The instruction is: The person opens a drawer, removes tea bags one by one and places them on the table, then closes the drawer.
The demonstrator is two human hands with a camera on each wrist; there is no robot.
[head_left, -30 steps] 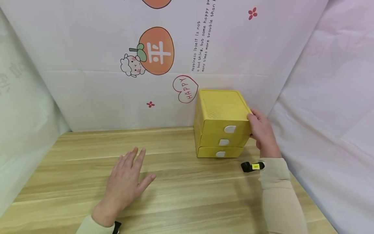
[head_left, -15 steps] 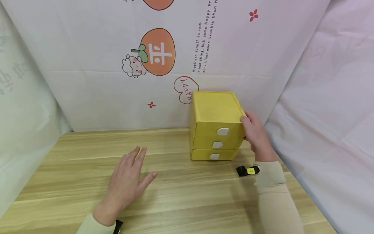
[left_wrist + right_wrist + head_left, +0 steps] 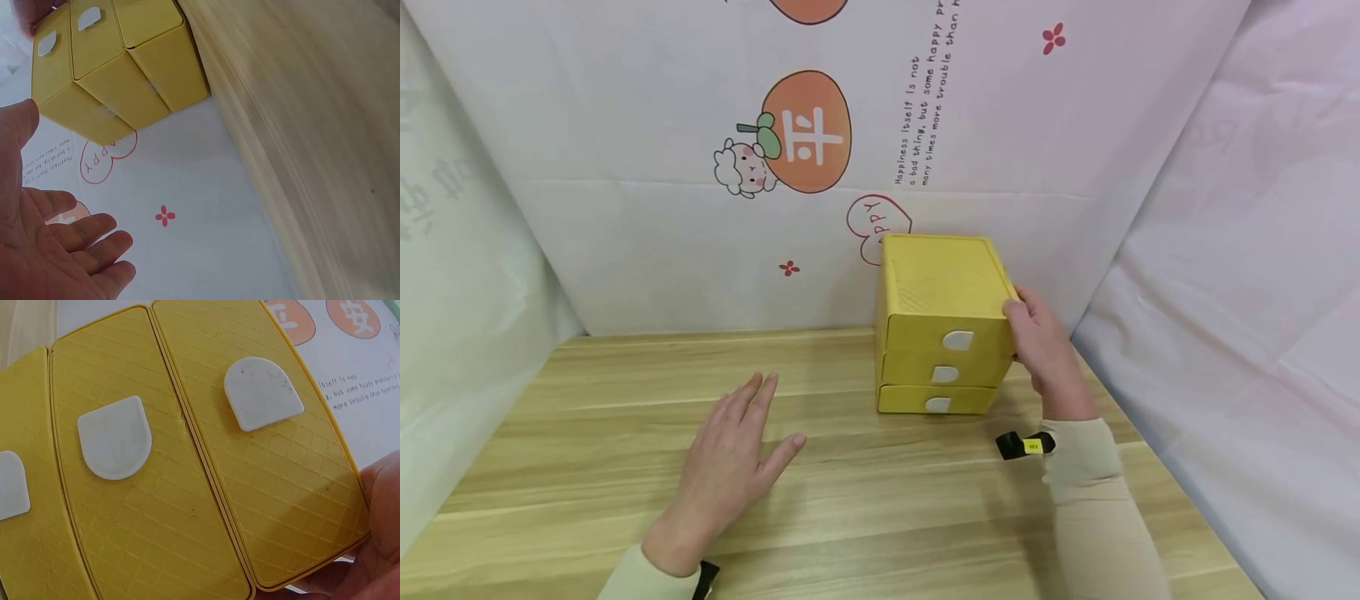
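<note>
A yellow three-drawer storage box (image 3: 947,279) stands upright on the wooden table, close to the back sheet. Its drawer fronts face me, each with a white rounded tab; the right wrist view shows the top drawer's tab (image 3: 262,394) and a diamond-patterned surface. My right hand (image 3: 1047,354) grips the box by its right side, thumb at the upper front corner; the other fingers are partly hidden along that side. To the left, my left hand (image 3: 722,467) is spread over the table, apart from the box and holding nothing. In the left wrist view its palm (image 3: 44,250) shows.
Wooden tabletop (image 3: 850,517) extends in front of the box and to its left. A white printed sheet (image 3: 647,250) hangs directly behind. Pale cloth (image 3: 1240,333) hangs along the right edge, with more cloth at the left.
The drawer box has moved left along the table and slightly toward me, my right hand moving with it. My left hand has hardly moved. All drawers have stayed closed.
</note>
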